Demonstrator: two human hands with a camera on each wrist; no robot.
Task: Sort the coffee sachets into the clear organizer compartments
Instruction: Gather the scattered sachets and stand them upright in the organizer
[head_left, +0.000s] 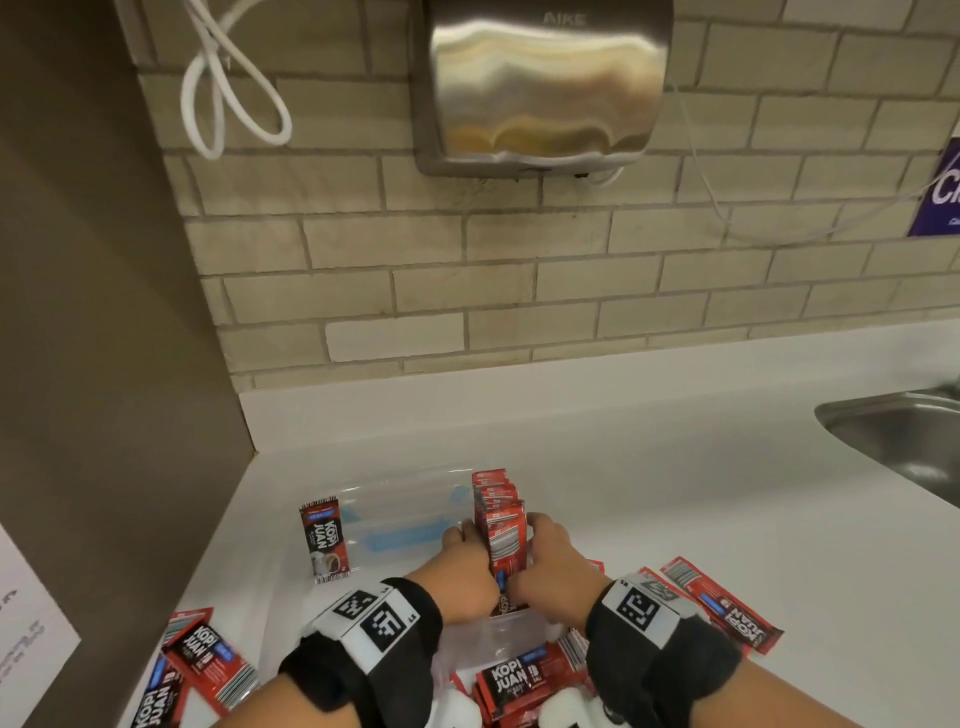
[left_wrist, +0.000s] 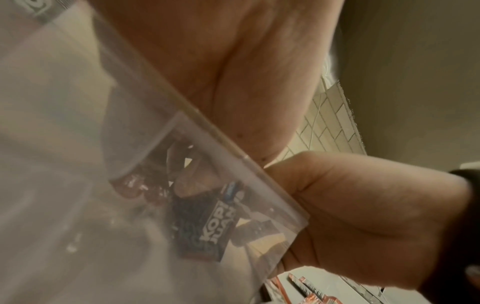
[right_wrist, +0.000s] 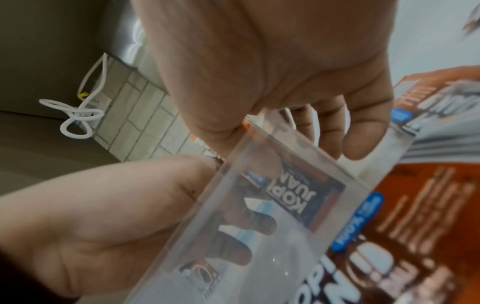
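**Fingers of both hands press a standing row of sachets together in the organizer**

Fingers (right_wrist: 322, 125) of the right hand (head_left: 556, 566) curl round one side of the sachet row (head_left: 501, 519), and the left hand (head_left: 462, 564) grips the other side, so the packets stand squeezed upright between the two. Seen through the clear wall in the right wrist view, the left hand's fingers reach down inside the compartment beside a packet.

The clear organizer (head_left: 395, 493) sits on the white tabletop (head_left: 675, 493) near the wall. Its right-hand compartment holds the red row, packed on edge from front to back. The compartments to the left look bare apart from blue strips on their floor. One sachet (head_left: 326, 540) stands upright against the organizer's left outer wall, outside it.

I judge the sorting partly done: one compartment is filling, the others have received nothing visible. Plenty remains loose, with a scatter of sachets (head_left: 208, 660) at lower left, more (head_left: 722, 603) to the right of the right wrist, and a heap (head_left: 524, 680) nearest the person, between the two wrists. Whether that heap lies in a second clear container I cannot tell.
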